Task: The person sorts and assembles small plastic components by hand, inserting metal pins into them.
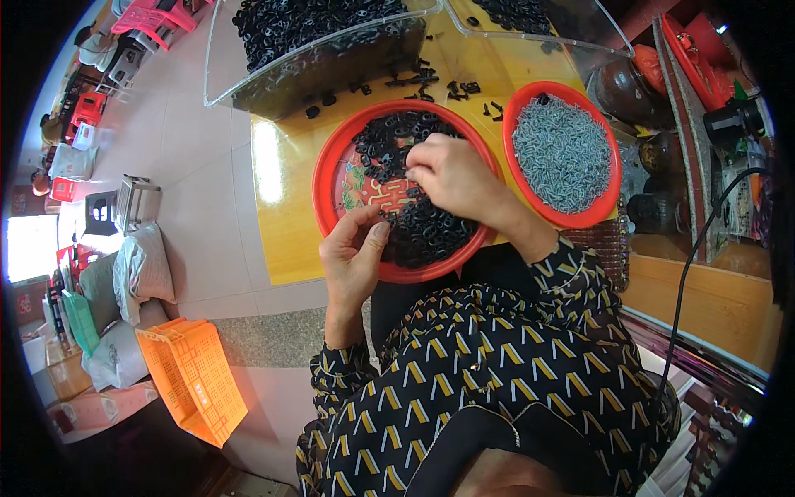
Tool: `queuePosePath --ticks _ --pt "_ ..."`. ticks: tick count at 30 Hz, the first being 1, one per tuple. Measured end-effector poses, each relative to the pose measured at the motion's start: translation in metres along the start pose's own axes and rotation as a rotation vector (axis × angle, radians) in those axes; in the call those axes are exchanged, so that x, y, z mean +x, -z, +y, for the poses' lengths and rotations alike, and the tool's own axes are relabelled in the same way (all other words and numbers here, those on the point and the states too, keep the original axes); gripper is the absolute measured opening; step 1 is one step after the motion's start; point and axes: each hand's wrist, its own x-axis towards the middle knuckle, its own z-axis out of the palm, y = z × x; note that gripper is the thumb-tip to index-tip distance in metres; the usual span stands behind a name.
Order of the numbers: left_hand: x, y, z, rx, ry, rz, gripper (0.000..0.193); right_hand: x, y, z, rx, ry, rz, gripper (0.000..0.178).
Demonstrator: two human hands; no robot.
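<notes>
A red round tray [324, 189] with a printed floor lies in front of me on the yellow table, and many small black plastic parts [431, 236] are heaped in it. My right hand [451, 176] reaches over the parts, its thumb and fingertips pinched together; whatever is between them is hidden. At the tray's near left rim my left hand [352, 253] is curled with thumb and forefinger close together, and what they hold is too small to make out. To the right, a red oval tray [515, 95] is filled with grey screws [567, 156].
Two clear plastic bins, one at the far left [331, 62] and another at the far right [571, 37], contain more black parts. Loose black pieces [422, 76] lie on the yellow table [286, 228] between bins and trays. An orange crate [195, 377] stands on the floor, lower left.
</notes>
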Motion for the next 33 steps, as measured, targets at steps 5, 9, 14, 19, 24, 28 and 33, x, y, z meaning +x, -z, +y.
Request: queuePosePath --ticks 5,9,14,19,24,28,33 --pt "0.011 0.008 0.002 0.220 -0.201 0.032 0.015 0.000 -0.019 -0.007 -0.249 0.118 0.066 0.007" --pt "0.042 0.017 0.011 0.886 -0.678 0.231 0.019 0.002 -0.020 -0.010 -0.350 0.099 0.005 0.007" --pt "0.088 0.024 0.016 1.359 -0.716 0.055 0.013 0.005 -0.023 -0.009 -0.349 0.087 -0.051 0.012" --pt "0.104 0.025 0.025 1.512 -0.684 -0.191 0.011 0.005 -0.026 -0.012 -0.285 0.094 -0.038 0.014" --pt "0.107 0.019 0.019 1.595 -0.713 -0.259 0.012 0.003 -0.024 -0.012 -0.306 0.095 -0.026 0.016" --pt "0.097 0.021 0.013 1.551 -0.763 -0.264 0.013 -0.003 -0.021 -0.014 -0.248 0.091 -0.015 0.013" --pt "0.067 0.019 0.016 0.989 -0.721 -0.213 0.009 -0.020 -0.005 -0.011 0.070 0.031 -0.004 0.011"
